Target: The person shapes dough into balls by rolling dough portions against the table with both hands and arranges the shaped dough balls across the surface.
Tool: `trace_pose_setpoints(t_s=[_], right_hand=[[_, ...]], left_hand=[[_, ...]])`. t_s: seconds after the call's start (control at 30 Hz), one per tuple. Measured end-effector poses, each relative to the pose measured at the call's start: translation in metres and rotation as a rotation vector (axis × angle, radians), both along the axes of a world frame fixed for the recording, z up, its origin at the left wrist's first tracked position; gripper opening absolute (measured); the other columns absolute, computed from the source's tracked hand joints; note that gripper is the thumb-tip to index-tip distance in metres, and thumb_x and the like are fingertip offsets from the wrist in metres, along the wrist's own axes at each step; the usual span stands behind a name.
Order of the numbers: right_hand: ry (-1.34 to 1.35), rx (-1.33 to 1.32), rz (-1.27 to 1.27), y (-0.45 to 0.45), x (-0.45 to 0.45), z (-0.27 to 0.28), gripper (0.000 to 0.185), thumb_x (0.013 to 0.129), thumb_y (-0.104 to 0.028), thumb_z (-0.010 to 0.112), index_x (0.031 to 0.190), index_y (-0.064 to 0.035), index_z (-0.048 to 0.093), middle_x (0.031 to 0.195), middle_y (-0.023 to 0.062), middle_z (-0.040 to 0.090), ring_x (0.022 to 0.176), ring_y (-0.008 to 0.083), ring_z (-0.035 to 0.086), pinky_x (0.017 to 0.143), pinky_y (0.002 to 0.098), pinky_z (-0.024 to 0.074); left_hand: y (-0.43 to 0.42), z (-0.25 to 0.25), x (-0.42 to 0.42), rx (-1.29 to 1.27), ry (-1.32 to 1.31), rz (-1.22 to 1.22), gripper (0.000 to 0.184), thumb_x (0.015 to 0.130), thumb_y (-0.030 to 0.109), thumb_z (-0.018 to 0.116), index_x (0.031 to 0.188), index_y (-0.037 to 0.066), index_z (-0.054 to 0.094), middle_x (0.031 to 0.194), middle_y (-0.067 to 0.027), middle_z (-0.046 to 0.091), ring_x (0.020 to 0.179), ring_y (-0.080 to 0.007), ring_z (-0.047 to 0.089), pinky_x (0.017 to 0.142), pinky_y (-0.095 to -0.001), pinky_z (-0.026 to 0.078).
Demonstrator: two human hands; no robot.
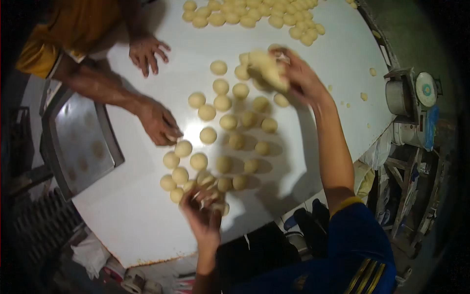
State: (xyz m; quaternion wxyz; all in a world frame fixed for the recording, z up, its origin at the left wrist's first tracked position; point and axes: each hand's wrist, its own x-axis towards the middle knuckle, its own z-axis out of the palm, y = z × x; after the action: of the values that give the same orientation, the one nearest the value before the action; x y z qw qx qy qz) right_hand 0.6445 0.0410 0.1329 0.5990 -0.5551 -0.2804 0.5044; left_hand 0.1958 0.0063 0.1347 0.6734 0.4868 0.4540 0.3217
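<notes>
My right hand (302, 81) is raised over the far part of the table, its fingers closed on a large lump of dough (268, 68) that is smeared by motion. Near the front edge, my left hand (201, 213) curls its fingers around a dough ball (223, 208), partly hidden by the fingers. Round pale dough balls (208, 135) lie in loose rows between my two hands. Several of them, such as the dough ball (180, 175), sit just beyond my left fingertips.
Across the table, a co-worker's hand (159, 125) reaches to the dough balls; the other hand (148, 53) rests flat. A metal tray (81, 142) stands at the left edge. More dough balls (247, 12) cluster at the back. A pot (399, 98) stands off the right edge.
</notes>
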Motion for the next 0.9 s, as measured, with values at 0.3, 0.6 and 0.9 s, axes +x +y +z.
trace_pose_setpoints(t_s=[0.3, 0.6, 0.9], right_hand=[[0.344, -0.318, 0.389, -0.21, -0.295, 0.008, 0.066, 0.097, -0.012, 0.088, 0.158, -0.0108, 0.062, 0.143, 0.0036, 0.07, 0.128, 0.019, 0.069, 0.112, 0.0408, 0.058], [-1.071, -0.227, 0.086, -0.226, -0.337, -0.083, 0.027, 0.087, -0.012, 0.084, 0.112, -0.0109, 0.075, 0.118, 0.0111, 0.069, 0.107, 0.0376, 0.068, 0.097, 0.0491, 0.058], [-1.364, -0.199, 0.115, -0.247, -0.323, -0.118, 0.021, 0.087, -0.021, 0.092, 0.098, -0.0159, 0.075, 0.107, 0.0057, 0.069, 0.105, 0.0358, 0.063, 0.091, 0.0479, 0.0511]], left_hand=[[-0.055, 0.002, -0.094, -0.268, 0.281, -0.075, 0.026, 0.118, 0.017, 0.062, 0.139, 0.002, 0.065, 0.117, -0.0057, 0.074, 0.091, -0.0117, 0.063, 0.077, -0.0266, 0.05], [-0.042, -0.093, -0.187, 0.812, 0.974, -0.26, 0.041, 0.094, 0.029, 0.083, 0.129, 0.011, 0.078, 0.136, -0.0233, 0.061, 0.126, -0.0429, 0.051, 0.11, -0.0581, 0.042], [-0.033, -0.109, -0.23, 0.869, 1.076, -0.207, 0.031, 0.095, 0.024, 0.082, 0.118, 0.006, 0.075, 0.119, -0.0169, 0.069, 0.12, -0.0389, 0.059, 0.103, -0.0576, 0.045]])
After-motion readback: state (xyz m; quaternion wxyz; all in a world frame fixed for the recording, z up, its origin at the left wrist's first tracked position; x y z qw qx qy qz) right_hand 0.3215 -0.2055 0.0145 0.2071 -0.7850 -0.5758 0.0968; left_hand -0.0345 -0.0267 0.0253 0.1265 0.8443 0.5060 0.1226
